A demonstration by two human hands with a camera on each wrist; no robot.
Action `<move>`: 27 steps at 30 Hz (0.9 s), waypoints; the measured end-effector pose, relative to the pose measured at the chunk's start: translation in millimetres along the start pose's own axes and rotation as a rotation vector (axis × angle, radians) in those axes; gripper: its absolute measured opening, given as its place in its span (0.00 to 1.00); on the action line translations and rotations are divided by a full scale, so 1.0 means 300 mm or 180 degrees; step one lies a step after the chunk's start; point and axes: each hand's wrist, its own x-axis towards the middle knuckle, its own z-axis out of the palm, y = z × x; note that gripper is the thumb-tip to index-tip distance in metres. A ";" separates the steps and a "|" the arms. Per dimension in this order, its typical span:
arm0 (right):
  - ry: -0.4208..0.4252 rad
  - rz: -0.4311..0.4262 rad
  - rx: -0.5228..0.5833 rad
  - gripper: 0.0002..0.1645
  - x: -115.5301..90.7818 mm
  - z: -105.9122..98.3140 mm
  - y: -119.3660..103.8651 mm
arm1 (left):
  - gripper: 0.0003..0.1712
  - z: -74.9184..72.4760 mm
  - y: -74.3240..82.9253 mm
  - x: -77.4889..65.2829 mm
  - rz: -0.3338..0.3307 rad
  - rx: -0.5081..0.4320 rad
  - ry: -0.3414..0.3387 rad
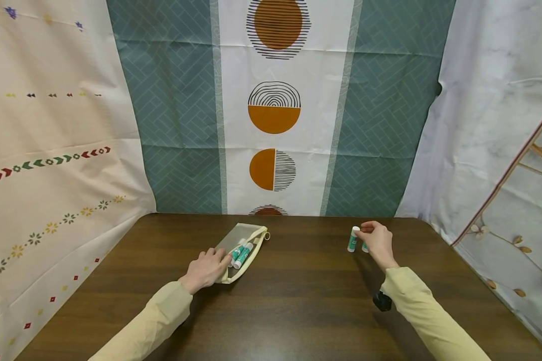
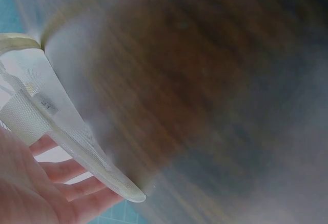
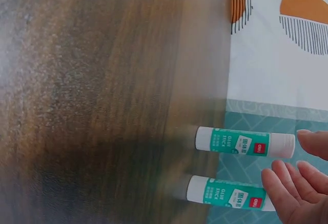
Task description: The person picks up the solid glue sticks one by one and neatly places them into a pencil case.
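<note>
On the table's left half lies a see-through mesh zip pouch (image 1: 253,255) with a pale yellow edge, its mouth spread and two green-and-white glue sticks (image 1: 243,256) inside. My left hand (image 1: 206,269) grips its near left edge. Its fingers lie behind the pouch's rim (image 2: 97,168) in the left wrist view; the thumb is hidden. Farther right, two more glue sticks stand upright, the left glue stick (image 1: 352,239) and the right glue stick (image 3: 233,193). My right hand (image 1: 378,243) is at their white caps, thumb and fingers apart, with its fingers partly covering the right one.
The dark wooden table (image 1: 289,296) runs back to a hanging patterned cloth (image 1: 280,140). Side cloths hang at left and right. A ring-shaped zip pull (image 1: 267,235) sits at the pouch's far corner. A black object (image 1: 382,301) shows beneath the right wrist.
</note>
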 end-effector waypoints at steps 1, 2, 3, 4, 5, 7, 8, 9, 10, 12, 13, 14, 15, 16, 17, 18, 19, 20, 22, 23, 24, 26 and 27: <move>-0.0010 -0.0009 0.0009 0.18 -0.001 0.002 0.000 | 0.08 0.000 0.000 -0.001 -0.0029 -0.0041 0.0004; -0.0023 -0.0016 0.0018 0.18 -0.002 0.005 0.001 | 0.08 0.000 0.000 -0.002 -0.0043 -0.0060 0.0002; -0.0040 -0.0026 0.0025 0.18 -0.005 0.008 0.001 | 0.08 -0.001 0.000 -0.003 -0.0046 -0.0074 0.0002; -0.0056 -0.0042 0.0027 0.18 -0.007 0.011 0.002 | 0.07 -0.002 0.000 -0.004 -0.0035 -0.0076 0.0004; -0.0069 -0.0050 0.0020 0.18 -0.009 0.014 0.002 | 0.07 -0.002 0.001 -0.006 -0.0020 -0.0071 0.0011; -0.0096 -0.0049 0.0008 0.18 -0.012 0.020 0.001 | 0.05 -0.003 -0.001 -0.008 0.0063 -0.0019 0.0021; -0.0101 -0.0040 0.0001 0.18 -0.014 0.023 0.000 | 0.05 -0.004 -0.001 -0.009 0.0117 0.0030 0.0021; -0.0102 -0.0026 -0.0005 0.17 -0.015 0.026 -0.001 | 0.05 -0.004 -0.002 -0.009 0.0142 0.0049 0.0027; -0.0098 -0.0008 -0.0012 0.17 -0.014 0.029 -0.001 | 0.05 -0.004 -0.003 -0.009 0.0167 0.0074 0.0028; -0.0085 0.0016 -0.0005 0.17 -0.013 0.034 -0.004 | 0.06 -0.004 -0.002 -0.008 0.0085 -0.0011 0.0022; -0.0079 0.0027 0.0003 0.17 -0.012 0.036 -0.003 | 0.07 -0.004 -0.001 -0.006 0.0040 -0.0044 0.0012; -0.0070 0.0038 0.0006 0.17 -0.010 0.038 -0.002 | 0.08 -0.003 0.001 -0.004 -0.0042 -0.0119 0.0000; -0.0069 0.0047 0.0005 0.16 -0.010 0.040 -0.001 | 0.09 -0.002 0.001 -0.002 -0.0088 -0.0155 -0.0007; -0.0078 0.0046 -0.0012 0.16 -0.009 0.042 -0.001 | 0.10 -0.002 0.002 0.000 -0.0119 -0.0180 -0.0016; -0.0088 0.0041 -0.0032 0.16 -0.010 0.045 0.000 | 0.10 -0.002 0.002 0.000 -0.0124 -0.0188 -0.0011; -0.0103 0.0042 -0.0058 0.16 -0.010 0.049 0.002 | 0.09 -0.001 0.002 0.000 -0.0104 -0.0159 -0.0014; -0.0116 0.0040 -0.0084 0.16 -0.010 0.053 0.004 | 0.09 -0.001 0.002 0.000 -0.0099 -0.0158 -0.0006; -0.0127 0.0032 -0.0121 0.16 -0.010 0.058 0.007 | 0.09 -0.001 0.002 -0.002 -0.0071 -0.0150 0.0007; -0.0157 0.0008 -0.0204 0.16 -0.012 0.069 0.014 | 0.06 -0.002 0.001 -0.004 0.0076 -0.0031 0.0034; -0.0171 -0.0011 -0.0233 0.17 -0.013 0.075 0.017 | 0.05 -0.004 0.001 -0.006 0.0145 0.0028 0.0049; -0.0187 -0.0032 -0.0272 0.17 -0.012 0.082 0.020 | 0.05 -0.005 0.001 -0.006 0.0174 0.0056 0.0054; -0.0244 -0.0096 -0.0343 0.18 -0.010 0.096 0.023 | 0.04 -0.007 0.001 -0.007 0.0223 0.0122 0.0061; -0.0291 -0.0131 -0.0385 0.19 -0.010 0.104 0.022 | 0.05 -0.008 0.000 -0.008 0.0238 0.0158 0.0053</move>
